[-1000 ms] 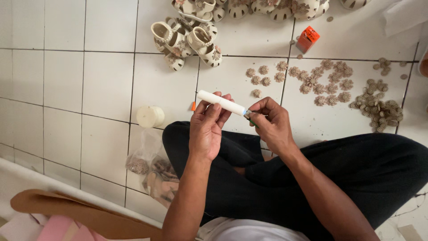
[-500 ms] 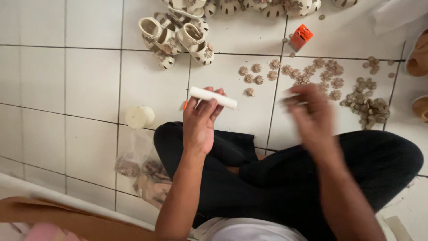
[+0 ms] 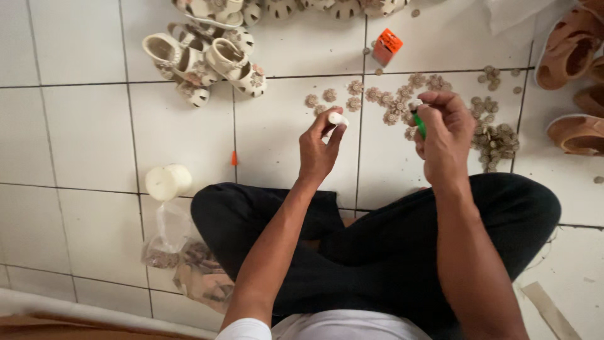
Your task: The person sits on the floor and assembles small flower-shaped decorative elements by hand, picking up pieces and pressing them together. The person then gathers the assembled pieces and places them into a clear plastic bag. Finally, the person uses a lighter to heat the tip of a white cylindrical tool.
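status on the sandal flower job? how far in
Done: several cream sandals lie in a pile, some with flowers on. In hand: left hand holds a white stick; right hand holds a green lighter. Left: many loose flower pieces on the tiles and tan sandals at the right edge.

The floor is white tile crossed by dark grout lines. Cream-white sandals with small beige flower trims lie on it, and tan-brown sandals sit at the far edge. The scattered flower ornaments are beige and brown. A small box is bright orange. The left hand holds a white stick; the right hand holds a green lighter. A candle is pale cream. The trousers are black, and a clear plastic bag shows brownish pieces.
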